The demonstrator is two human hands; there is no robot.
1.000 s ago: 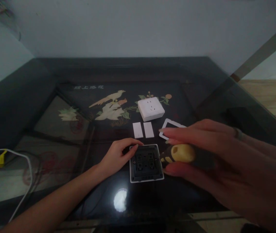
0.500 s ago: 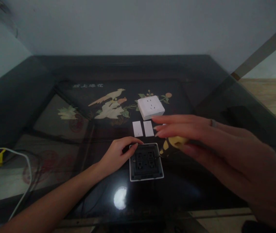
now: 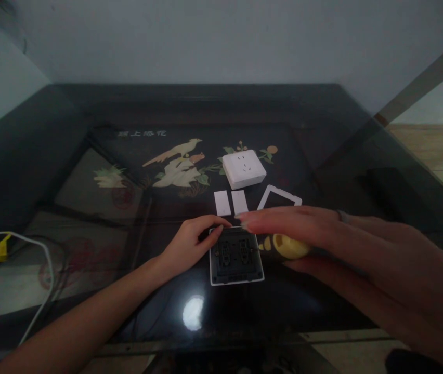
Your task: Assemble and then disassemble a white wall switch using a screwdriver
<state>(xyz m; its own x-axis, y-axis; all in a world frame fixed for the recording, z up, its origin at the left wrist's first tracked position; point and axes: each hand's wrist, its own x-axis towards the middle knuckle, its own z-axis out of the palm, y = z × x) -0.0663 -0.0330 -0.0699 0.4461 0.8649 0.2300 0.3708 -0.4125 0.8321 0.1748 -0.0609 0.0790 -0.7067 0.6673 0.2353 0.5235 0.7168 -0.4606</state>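
Note:
A square wall switch panel (image 3: 233, 272), white-rimmed with a dark inside facing up, lies on the glossy black table. My left hand (image 3: 186, 240) grips its upper left corner between thumb and fingers. In my right hand (image 3: 346, 249) is a screwdriver (image 3: 292, 248) with a yellow and black handle, its thumb below and straight fingers above. The screwdriver lies nearly level, its tip at the panel's right side, by a screw spot; exact contact is too small to make out. Just beyond the panel are two white rectangular plates (image 3: 222, 203) and a white square frame (image 3: 265, 197), partly hidden by my right hand.
Behind the plates stands a white socket box (image 3: 245, 169). A white cable (image 3: 46, 249) with a yellow tag (image 3: 2, 248) runs along the left side. The table (image 3: 206, 106) has bird and flower pictures and meets a pale wall at the back.
My right hand and the screwdriver handle have swung lower, so the screwdriver lies flatter. More of the white frame shows now. My left hand keeps its grip on the panel.

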